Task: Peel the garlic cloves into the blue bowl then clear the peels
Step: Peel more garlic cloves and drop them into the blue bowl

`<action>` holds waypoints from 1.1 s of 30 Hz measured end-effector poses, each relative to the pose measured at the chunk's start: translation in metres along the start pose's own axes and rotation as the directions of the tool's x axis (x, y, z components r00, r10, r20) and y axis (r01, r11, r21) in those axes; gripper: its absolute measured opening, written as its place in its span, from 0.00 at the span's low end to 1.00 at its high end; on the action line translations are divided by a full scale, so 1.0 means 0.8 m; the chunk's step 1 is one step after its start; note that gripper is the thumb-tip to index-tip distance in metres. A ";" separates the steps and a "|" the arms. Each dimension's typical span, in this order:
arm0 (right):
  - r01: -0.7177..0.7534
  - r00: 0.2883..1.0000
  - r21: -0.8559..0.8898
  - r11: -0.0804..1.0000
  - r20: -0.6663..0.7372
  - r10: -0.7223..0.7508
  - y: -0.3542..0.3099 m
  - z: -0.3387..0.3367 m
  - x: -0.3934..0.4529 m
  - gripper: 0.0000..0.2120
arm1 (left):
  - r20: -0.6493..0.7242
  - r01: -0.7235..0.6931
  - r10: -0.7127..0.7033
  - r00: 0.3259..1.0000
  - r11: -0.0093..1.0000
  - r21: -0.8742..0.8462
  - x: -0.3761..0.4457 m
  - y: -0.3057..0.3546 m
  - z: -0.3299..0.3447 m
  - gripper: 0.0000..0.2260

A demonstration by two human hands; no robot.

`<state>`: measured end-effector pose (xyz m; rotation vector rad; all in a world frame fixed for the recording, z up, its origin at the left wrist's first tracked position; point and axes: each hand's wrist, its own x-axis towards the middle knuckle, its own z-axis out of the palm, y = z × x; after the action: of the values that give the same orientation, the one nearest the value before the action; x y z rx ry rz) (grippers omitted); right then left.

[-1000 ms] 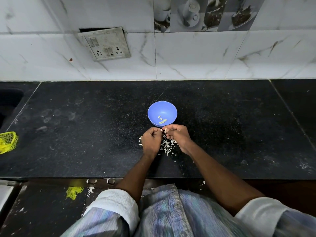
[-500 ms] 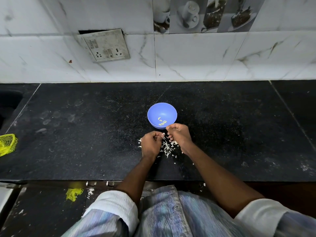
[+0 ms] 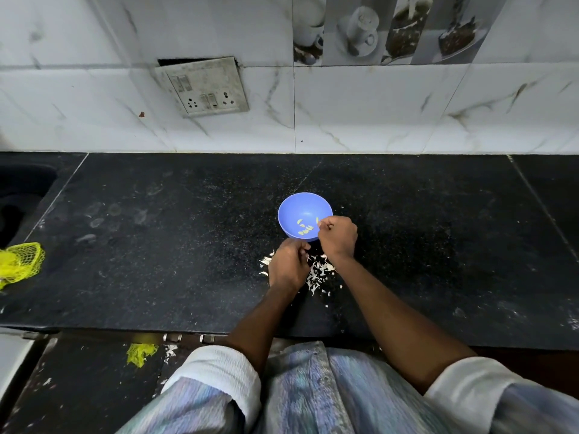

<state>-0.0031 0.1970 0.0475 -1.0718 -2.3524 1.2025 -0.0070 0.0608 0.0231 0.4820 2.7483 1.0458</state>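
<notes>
Several peeled garlic cloves (image 3: pixel 305 228) lie in the blue bowl (image 3: pixel 294 208) on my black counter (image 3: pixel 156 261). Right hand (image 3: pixel 338 236) over its rim, fingers curled; contents I cannot tell. Left hand (image 3: pixel 288 266) curled beside the peels (image 3: pixel 318 274); grasp I cannot tell.

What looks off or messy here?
The switch plate on the wall hangs crooked, with a dark gap above it. Peels lie scattered on the counter near the bowl, some by the counter's front edge. A yellow scrap lies below that edge. The counter is dusty and smudged.
</notes>
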 end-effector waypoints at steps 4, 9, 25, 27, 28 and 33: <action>0.014 1.000 -0.006 1.000 0.009 -0.014 0.002 -0.001 -0.004 0.07 | -0.028 -0.012 0.011 1.000 1.000 -0.023 0.006 -0.013 0.000 0.08; 0.062 0.998 0.032 0.998 -0.011 -0.062 0.010 0.003 -0.018 0.09 | -0.055 0.045 -0.049 0.997 0.996 -0.073 0.002 -0.018 -0.005 0.05; 0.344 0.886 -0.328 0.880 0.424 -0.188 -0.005 0.087 -0.074 0.18 | -0.139 0.179 -0.212 0.967 0.959 -0.218 0.001 -0.132 -0.044 0.20; 0.357 0.883 -0.333 0.873 0.424 -0.200 -0.009 0.098 -0.073 0.20 | -0.066 0.164 -0.178 0.982 0.971 -0.174 0.001 -0.137 -0.048 0.17; 0.364 0.882 -0.343 0.866 0.426 -0.202 -0.010 0.101 -0.072 0.20 | -0.042 0.153 -0.161 0.986 0.976 -0.153 0.002 -0.139 -0.049 0.16; 0.407 0.870 -0.364 0.838 0.435 -0.234 -0.006 0.118 -0.070 0.13 | 0.014 0.090 -0.089 0.996 0.995 -0.054 0.015 -0.141 -0.050 0.13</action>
<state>-0.0184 0.1002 -0.0022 -0.5262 -3.0588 0.8082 -0.0557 -0.0392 -0.0233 0.3525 2.6961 1.0899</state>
